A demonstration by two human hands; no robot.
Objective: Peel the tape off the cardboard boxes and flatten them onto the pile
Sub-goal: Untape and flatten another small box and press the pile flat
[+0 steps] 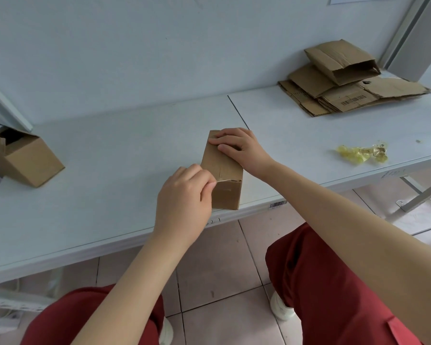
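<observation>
Red trousers (334, 282): my knees, nearest of all, below the table's near edge.
Left hand (182, 195): just in front of the box, back facing up and fingers curled in; thumb and forefinger pinch a thin tape strip (223, 181), the other fingers tucked under.
Tape strip: a fine pale thread, stretched taut from my pinch rightward along the box's near top edge.
Box (222, 170): small, plain brown cardboard, closed, standing on the white table (110, 158) close to its near edge, its long side running away from me; a crease crosses the top and the near face carries a short slot mark.
Right hand (239, 148): reaching in from the right, fingers laid out across the far end of the box top and pointing left, thumb beside them, pressing it down.
Crumpled tape (363, 153): yellowish wads on the table, well to the right.
Open box (28, 160): left edge, tipped over, flaps open.
Pile (346, 95): flattened cardboard at far right, a half-collapsed box on top.
</observation>
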